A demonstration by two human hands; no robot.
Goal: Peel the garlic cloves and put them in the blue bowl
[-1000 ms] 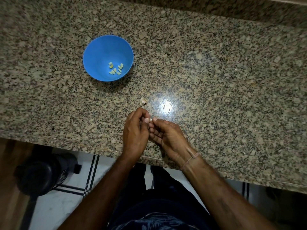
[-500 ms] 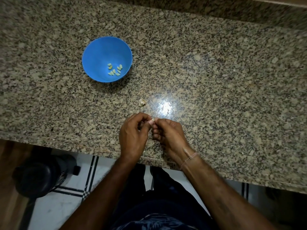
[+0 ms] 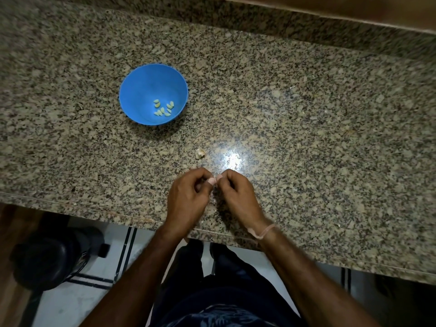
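1. Speckled granite counter [image 3: 318, 142] fills most of the view, with a raised granite lip along its far edge and white floor tile [image 3: 59, 305] showing below its near edge.
2. A dark round object [image 3: 47, 256] sits on the floor, down and to the left of the blue bowl; I cannot tell what it is.
3. The blue bowl [image 3: 141, 81] stands upright on the counter.
4. The left hand [image 3: 188, 199] and right hand [image 3: 238, 199] hover over the counter's near edge, below and to the right of the bowl and well apart from it. Both have their fingers curled in, and their tips press together where the two hands meet. What they pinch is hidden; I judge it to be a clove under peeling.
5. A pale band [image 3: 264, 232] circles the right wrist.
6. Several peeled cloves [image 3: 162, 108] lie loose in the bottom of the bowl, toward its right side.
7. A small pale garlic piece [image 3: 199, 153] lies on the counter between the bowl and the hands, nearer the hands. Whether it is skin or an unpeeled clove, I cannot tell.
8. Handling, as a judgement: a clove is light, firm and small. Its skin is thin, dry and brittle, and the bared flesh is likely a little slick. Pinch it by the ends and lift the skin from the root end with a nail.
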